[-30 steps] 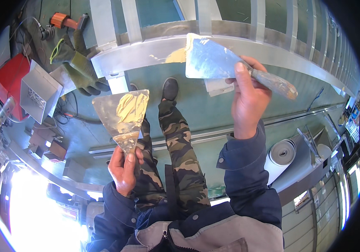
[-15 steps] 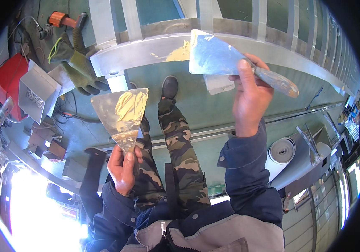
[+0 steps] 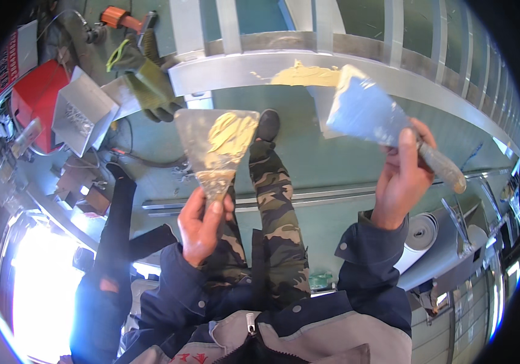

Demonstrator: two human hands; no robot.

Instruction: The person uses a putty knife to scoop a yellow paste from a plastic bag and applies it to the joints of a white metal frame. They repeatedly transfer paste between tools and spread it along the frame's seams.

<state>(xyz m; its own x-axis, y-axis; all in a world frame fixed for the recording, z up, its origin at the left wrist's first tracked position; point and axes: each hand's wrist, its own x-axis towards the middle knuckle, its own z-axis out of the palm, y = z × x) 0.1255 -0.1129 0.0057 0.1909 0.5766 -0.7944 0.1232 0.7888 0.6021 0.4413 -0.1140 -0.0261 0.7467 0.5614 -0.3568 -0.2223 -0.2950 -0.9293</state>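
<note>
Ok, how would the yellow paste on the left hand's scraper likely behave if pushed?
The yellow paste probably feels soft yet holds its shape, given its ridged surface. It likely clings rather than runs, sitting as one lump on the scraper in the left hand. It would probably smear, judging by the similar-coloured patch spread on the metal rail.

Two hands (image 3: 200, 229) (image 3: 402, 185) are holding two scrapers (image 3: 202, 148) (image 3: 369, 109) near the curved beam (image 3: 223, 74). One putty patch (image 3: 305, 75) is covering part of it, and one orange tool (image 3: 120, 19) is lying left of it.

glare whites out the lower-left opening (image 3: 44, 291); outer lines bend.
</note>
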